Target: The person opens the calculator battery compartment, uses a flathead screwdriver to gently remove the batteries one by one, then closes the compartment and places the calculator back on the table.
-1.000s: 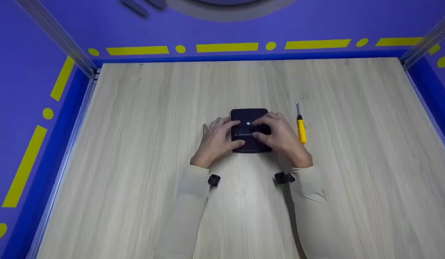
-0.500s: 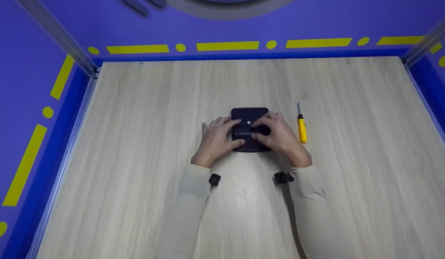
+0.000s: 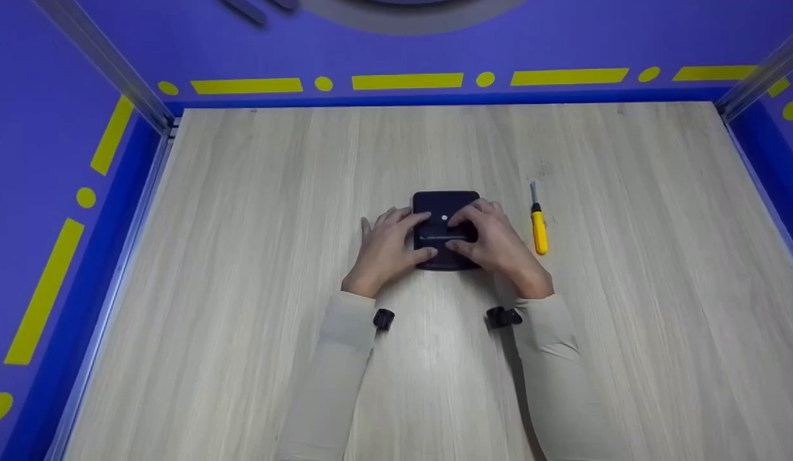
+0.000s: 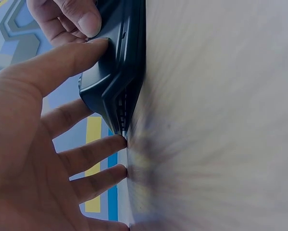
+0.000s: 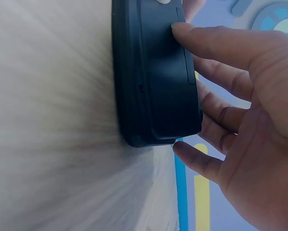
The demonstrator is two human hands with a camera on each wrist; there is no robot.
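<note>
Head: the device (image 3: 438,236) lies on the table (image 3: 243,224) between the left hand (image 3: 387,246), extended fingers touching it, and the right hand (image 3: 497,242), which pinches its ridge, partly hiding its right end. Left wrist: the device, cropped above, meets the thumb tip. Right wrist: the device, between thumb and fingers, conceals several fingertips.

Black box (image 5: 156,82) lies flat on the table (image 5: 47,120). I see the right hand (image 5: 254,106) at the box, thumb tip (image 5: 181,32) touching it right by a thin seam (image 5: 187,57). Other fingers bent beyond box, partly hidden by it; little finger (image 5: 196,156) just beside its near corner. One more fingertip (image 5: 164,1) at box's far end, mostly cut off. Yellow stripe (image 5: 201,197) behind.
</note>
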